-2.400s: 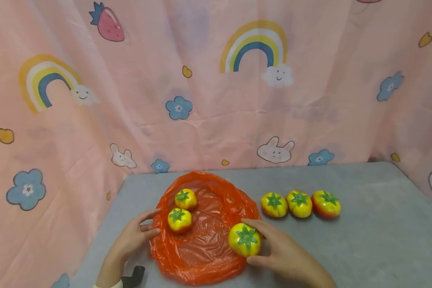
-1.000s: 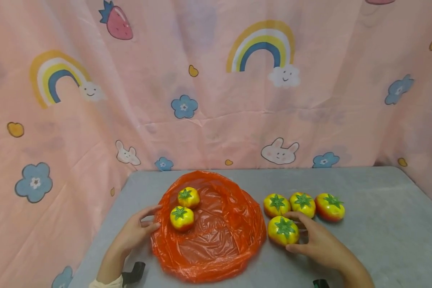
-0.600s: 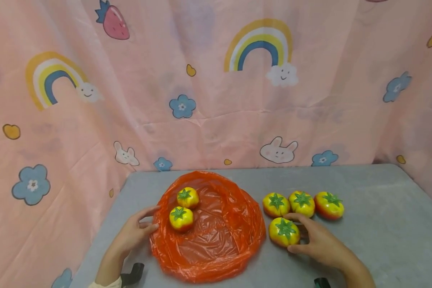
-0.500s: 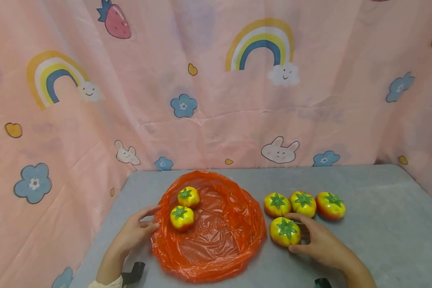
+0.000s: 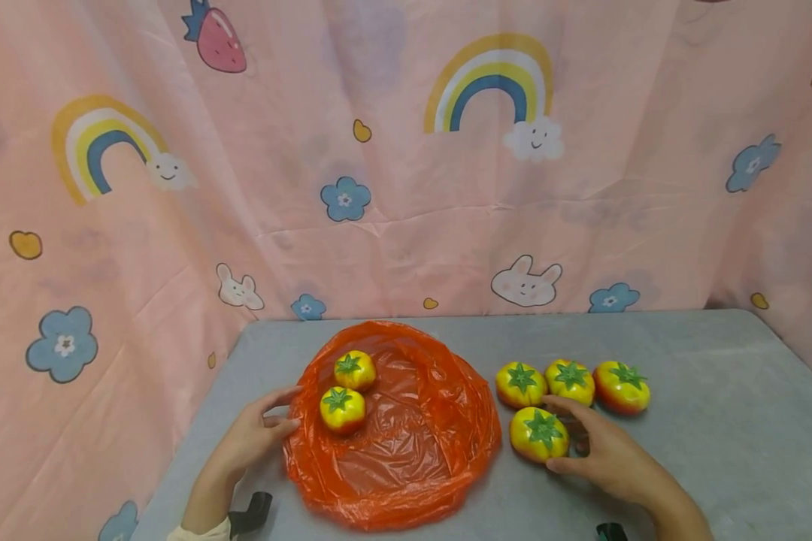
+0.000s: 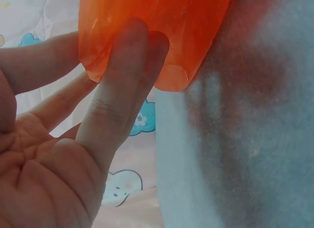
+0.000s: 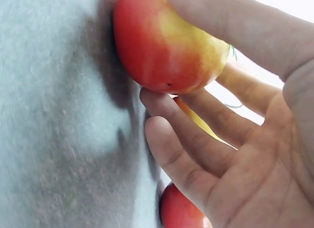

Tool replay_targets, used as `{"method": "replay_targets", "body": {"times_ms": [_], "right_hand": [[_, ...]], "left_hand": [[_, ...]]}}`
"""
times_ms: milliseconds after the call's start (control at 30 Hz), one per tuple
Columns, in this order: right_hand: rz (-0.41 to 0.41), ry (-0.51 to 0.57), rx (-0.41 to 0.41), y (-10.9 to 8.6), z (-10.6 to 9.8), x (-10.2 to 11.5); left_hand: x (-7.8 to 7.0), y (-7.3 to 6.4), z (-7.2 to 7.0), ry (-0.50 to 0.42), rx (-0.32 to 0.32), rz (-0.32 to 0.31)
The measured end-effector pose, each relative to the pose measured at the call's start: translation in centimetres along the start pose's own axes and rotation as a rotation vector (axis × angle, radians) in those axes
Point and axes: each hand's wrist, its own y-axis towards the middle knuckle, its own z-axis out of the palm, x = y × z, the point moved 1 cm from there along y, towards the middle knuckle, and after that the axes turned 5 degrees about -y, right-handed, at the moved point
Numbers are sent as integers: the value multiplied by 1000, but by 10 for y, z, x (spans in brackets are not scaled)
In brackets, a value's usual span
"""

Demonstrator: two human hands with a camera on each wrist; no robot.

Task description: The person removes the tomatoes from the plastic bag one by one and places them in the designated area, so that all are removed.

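My right hand holds a yellow-and-red tomato with a green star-shaped top, thumb at the near side and fingers at the far side. In the right wrist view the tomato's red underside sits close against the table. An orange-red plastic bag lies spread in a rough circle, its rim bunched up. Two similar tomatoes, one far and one near, sit in its left part. Straight, spread fingers of my left hand touch the bag's left edge, thumb apart from them; translucent film covers some fingertips.
Behind the held tomato stand three more in a row: left, middle and right. The grey table ends at a pink patterned curtain. Black camera mounts sit at the wrists.
My right hand has carried the tomato from over the bag's right edge rightward to the table before the row. Lately it shifts slightly further right. The left hand has hardly moved.
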Motion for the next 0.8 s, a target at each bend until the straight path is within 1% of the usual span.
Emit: {"method": "replay_targets", "body": {"times_ms": [200,367,500,633,800], "right_hand": [[21,-23,-15,2,1,1],[12,-34,-36,2,1,1],[-7,-41,-47,0,0,0],[0,-47,-52,-1,-1,1],[26,-106,-81,-7,-6,8]], "left_hand": [[0,0,0,5,-6,-10],[-1,0,1,21,-11,-4],[-2,2,2,16,-23,-29],[-2,3,3,17,-28,-41],[0,0,5,26,-30,-36]]}}
